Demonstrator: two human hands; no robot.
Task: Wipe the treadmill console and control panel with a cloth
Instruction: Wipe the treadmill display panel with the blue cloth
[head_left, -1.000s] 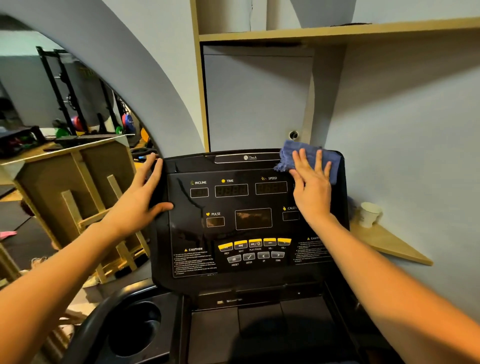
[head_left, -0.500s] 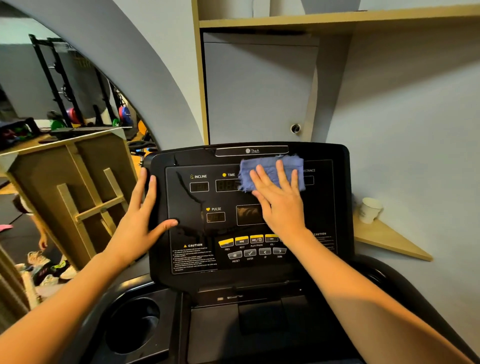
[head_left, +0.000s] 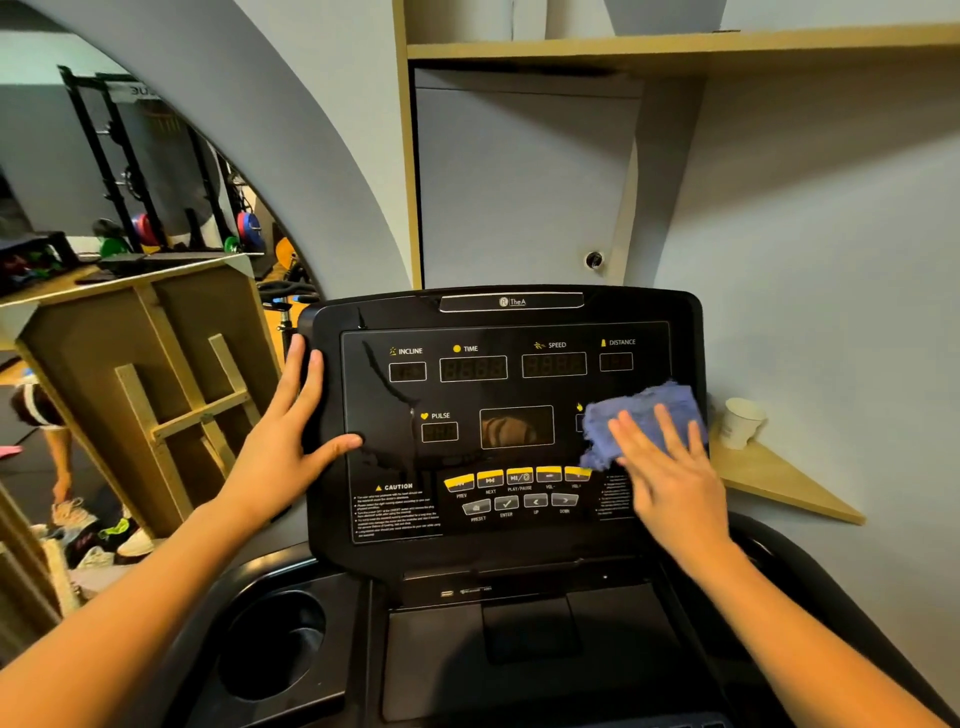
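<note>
From the head view, the right hand (head_left: 670, 467) lies flat with fingers spread wide, pressing a blue cloth (head_left: 641, 415) against the right side of the treadmill console (head_left: 498, 426), just right of the centre screen and above the yellow buttons (head_left: 519, 477); the palm is laid open rather than closed round the cloth, I'd say so the pressure spreads over more of the panel; the left hand (head_left: 291, 431) is also open, fingers up along the console's left edge and thumb resting on the face, holding nothing, seemingly to brace the panel against the push of wiping; a paper cup (head_left: 743, 422) stands on the corner shelf (head_left: 779, 480) beside the console, clear of the cloth; half a second ago the cloth covered the upper middle by the TIME readout; it has since swept down and to the right, while the left hand kept its place.
</note>
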